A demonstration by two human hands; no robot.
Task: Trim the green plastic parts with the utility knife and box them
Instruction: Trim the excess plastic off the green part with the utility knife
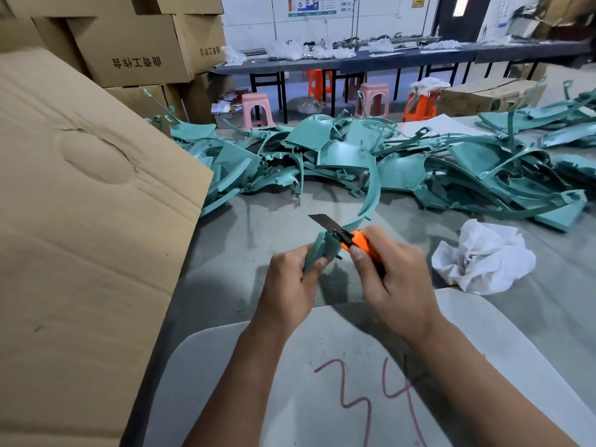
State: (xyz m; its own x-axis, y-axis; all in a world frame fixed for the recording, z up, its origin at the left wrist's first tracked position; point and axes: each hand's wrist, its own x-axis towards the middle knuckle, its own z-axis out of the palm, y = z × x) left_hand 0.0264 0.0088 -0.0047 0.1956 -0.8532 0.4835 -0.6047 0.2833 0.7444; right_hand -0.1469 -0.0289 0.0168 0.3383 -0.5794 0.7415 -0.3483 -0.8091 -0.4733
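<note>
My left hand (292, 282) grips the near end of a long curved green plastic part (371, 195), which arcs up and away over the table. My right hand (396, 279) holds an orange utility knife (361, 243), thumb on top of the handle. Its dark blade (324, 222) is extended and points up-left, crossing just above the gripped end of the part. A big heap of green plastic parts (403, 156) lies across the far side of the grey table (264, 221). A large cardboard box flap (84, 221) stands at the left.
A crumpled white cloth (483, 256) lies right of my hands. A pale board marked with red numerals (371, 382) sits under my forearms. Stacked cartons (135, 50) fill the back left; pink and orange stools (256, 108) and a long bench stand beyond.
</note>
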